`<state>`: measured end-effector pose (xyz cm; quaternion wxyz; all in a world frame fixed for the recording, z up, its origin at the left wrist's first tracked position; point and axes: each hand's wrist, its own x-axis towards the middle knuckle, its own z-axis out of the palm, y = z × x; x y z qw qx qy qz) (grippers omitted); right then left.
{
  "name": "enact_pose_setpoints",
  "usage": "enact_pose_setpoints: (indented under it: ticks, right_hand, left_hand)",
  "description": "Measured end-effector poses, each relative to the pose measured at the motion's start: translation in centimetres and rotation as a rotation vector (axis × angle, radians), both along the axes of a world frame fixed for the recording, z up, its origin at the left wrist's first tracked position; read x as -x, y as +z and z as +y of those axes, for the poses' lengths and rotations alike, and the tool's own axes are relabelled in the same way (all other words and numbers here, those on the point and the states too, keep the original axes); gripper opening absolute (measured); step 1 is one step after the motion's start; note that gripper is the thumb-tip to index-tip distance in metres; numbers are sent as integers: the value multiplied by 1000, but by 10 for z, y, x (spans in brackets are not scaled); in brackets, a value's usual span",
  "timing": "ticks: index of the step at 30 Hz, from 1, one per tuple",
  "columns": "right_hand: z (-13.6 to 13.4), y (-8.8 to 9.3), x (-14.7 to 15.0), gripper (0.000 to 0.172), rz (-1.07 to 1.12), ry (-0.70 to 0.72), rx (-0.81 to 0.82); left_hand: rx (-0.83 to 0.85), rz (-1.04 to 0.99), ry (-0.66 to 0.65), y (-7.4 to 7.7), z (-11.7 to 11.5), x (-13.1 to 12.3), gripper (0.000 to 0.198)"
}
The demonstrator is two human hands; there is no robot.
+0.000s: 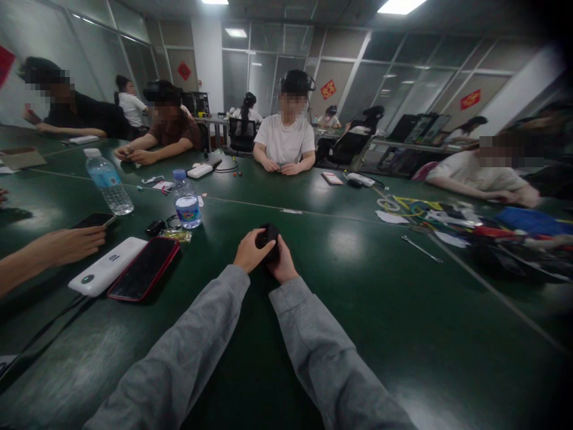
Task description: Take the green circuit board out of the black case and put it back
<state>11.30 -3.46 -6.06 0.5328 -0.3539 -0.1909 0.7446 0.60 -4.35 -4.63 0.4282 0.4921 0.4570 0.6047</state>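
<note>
Both my hands meet at the middle of the dark green table [358, 286], wrapped round a small black rounded object [268, 236]. My left hand [249, 251] grips its left side with the thumb on top. My right hand [283, 266] cups it from the right and below. I cannot make out what the object is. Grey sleeves cover both my forearms.
A red-cased phone [144, 269] and a white power bank [107, 266] lie to the left, near another person's hand [71, 243]. Two water bottles [108, 182] [186, 200] stand beyond. Cables and coloured clutter [447, 215] sit at the right. Several people sit around the table.
</note>
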Motion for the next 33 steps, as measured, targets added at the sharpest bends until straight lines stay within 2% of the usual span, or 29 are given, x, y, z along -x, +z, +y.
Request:
enact_pose_setpoints:
  ticks: [4, 7, 10, 14, 18, 22, 29, 33]
  right_hand:
    - [2, -3, 0, 39, 25, 5, -8]
    - [5, -5, -1, 34, 47, -25, 12]
    - [8, -4, -2, 30, 103, -85, 55]
    - [9, -3, -5, 37, 206, -78, 55]
    - [10, -6, -7, 43, 256, -5, -37]
    - [11, -10, -7, 48, 320, 50, -54]
    - [11, -8, -7, 49, 367, 54, -28]
    - [10, -6, -6, 47, 367, 37, -24]
  left_hand:
    - [-17, 123, 46, 2, -2, 0, 38]
    - [-26, 55, 65, 7, 1, 3, 40]
    - [-7, -84, 54, 12, 8, 9, 42]
    - [195, -341, -74, 13, 15, 24, 49]
    - [411, -619, -226, 3, 11, 38, 40]
    - [490, -801, -296, -8, 9, 42, 42]
    - [470, -867, -318, -10, 14, 39, 36]
    - [483, -826, -283, -7, 12, 39, 34]
